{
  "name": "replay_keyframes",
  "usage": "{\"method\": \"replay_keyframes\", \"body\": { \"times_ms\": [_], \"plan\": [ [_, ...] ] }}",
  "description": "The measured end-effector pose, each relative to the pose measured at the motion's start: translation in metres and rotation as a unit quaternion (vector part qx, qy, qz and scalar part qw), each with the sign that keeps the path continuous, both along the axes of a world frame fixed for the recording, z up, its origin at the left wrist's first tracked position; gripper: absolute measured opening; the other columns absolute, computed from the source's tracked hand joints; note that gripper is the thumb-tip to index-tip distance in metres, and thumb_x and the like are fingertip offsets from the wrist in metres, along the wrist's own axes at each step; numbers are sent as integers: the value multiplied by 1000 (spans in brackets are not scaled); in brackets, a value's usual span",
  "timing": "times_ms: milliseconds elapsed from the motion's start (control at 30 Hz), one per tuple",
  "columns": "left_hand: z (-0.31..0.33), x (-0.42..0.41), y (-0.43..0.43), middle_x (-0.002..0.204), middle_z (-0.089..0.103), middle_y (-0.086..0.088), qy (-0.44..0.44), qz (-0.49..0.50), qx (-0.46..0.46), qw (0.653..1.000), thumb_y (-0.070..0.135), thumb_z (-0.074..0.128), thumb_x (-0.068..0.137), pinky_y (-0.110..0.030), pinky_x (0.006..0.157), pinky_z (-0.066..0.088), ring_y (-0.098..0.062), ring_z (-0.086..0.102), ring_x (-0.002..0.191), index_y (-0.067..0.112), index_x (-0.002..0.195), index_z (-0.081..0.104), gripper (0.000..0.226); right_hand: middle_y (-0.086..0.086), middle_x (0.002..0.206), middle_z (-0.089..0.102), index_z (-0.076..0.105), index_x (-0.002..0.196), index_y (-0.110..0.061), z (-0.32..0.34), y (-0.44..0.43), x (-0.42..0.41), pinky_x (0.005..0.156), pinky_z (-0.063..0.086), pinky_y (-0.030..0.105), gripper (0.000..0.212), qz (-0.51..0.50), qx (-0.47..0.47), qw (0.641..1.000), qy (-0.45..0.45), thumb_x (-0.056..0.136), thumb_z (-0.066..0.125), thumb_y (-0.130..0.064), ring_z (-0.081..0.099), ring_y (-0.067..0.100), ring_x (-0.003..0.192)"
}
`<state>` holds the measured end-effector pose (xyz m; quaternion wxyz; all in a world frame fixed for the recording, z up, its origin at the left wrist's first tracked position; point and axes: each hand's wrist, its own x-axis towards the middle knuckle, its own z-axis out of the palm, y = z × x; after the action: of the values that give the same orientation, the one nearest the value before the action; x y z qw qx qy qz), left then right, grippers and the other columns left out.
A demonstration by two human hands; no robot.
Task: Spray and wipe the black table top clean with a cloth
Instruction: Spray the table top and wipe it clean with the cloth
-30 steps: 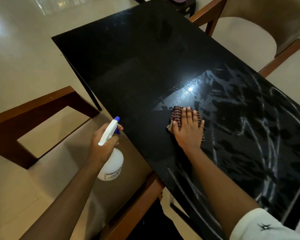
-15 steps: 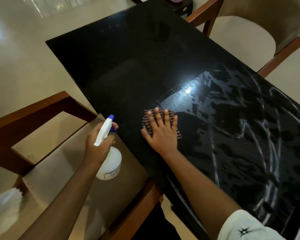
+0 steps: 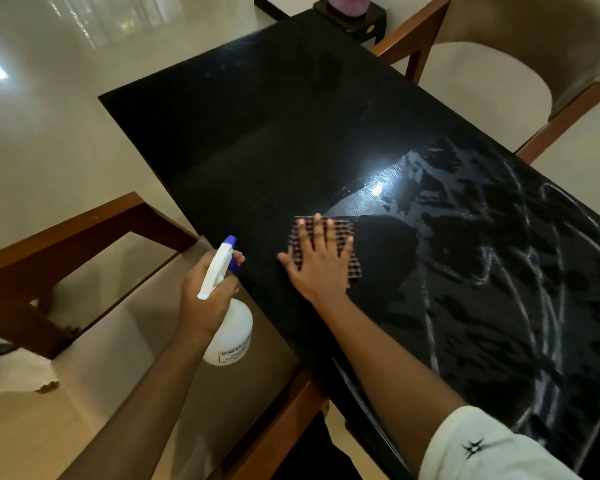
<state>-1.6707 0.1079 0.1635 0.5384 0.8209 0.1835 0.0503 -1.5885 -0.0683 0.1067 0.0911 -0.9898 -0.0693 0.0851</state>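
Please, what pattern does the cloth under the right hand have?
The cloth has a dark-and-light checked pattern, seen best in the head view.

Label on spray bottle (image 3: 230, 332): print too blurred to read. White sleeve (image 3: 492, 459): black star-like mark, no lettering.

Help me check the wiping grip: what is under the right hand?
A checked cloth lies under the right hand, flat on the black table top. Its far and right edges show; the part beneath the palm, and the table below, are hidden.
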Motion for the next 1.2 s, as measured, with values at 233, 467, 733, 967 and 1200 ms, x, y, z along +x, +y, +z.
{"method": "replay_keyframes", "body": {
  "times_ms": [233, 467, 733, 967, 1200],
  "plan": [
    [5, 15, 1, 110, 63, -8, 5, -24, 6, 1000, -2, 57, 86, -21, 67, 48, -23, 61, 95, 10, 120, 58, 35, -4, 162, -1, 3, 153, -37, -6, -47, 20, 106, -14, 66, 71, -48, -16, 999, -21, 92, 22, -69, -7, 25, 148],
    [10, 18, 3, 110, 63, -7, -15, -23, -10, 1000, 4, 59, 87, -12, 62, 48, -21, 61, 94, 8, 120, 57, 33, 3, 163, -2, 3, 154, -32, -4, -131, 40, 112, -1, 66, 73, -226, -25, 974, -1, 93, 20, -68, -3, 30, 148],
    [17, 27, 14, 114, 61, -13, -20, 10, -24, 999, 16, 60, 80, -28, 66, 54, -28, 63, 89, 8, 126, 54, 47, 0, 163, -3, 3, 154, -34, -2, -12, 34, 108, -14, 60, 73, -34, 12, 999, 6, 92, 22, -69, -9, 28, 148],
    [62, 60, -1, 113, 62, -4, -102, -41, -37, 993, -3, 52, 86, -32, 75, 56, -21, 60, 109, 16, 114, 61, 36, -6, 162, 5, 6, 152, -40, -7, -90, 50, 108, -6, 68, 72, -103, 2, 994, -22, 90, 21, -72, -2, 23, 148],
    [69, 96, -33, 105, 61, 14, -126, -96, -42, 986, 5, 51, 79, -31, 75, 57, -10, 60, 108, 32, 105, 59, 38, -1, 163, 0, 6, 154, -35, -5, -120, 59, 112, 0, 67, 70, -219, 1, 976, -8, 93, 23, -66, -4, 27, 148]
  ]
}}
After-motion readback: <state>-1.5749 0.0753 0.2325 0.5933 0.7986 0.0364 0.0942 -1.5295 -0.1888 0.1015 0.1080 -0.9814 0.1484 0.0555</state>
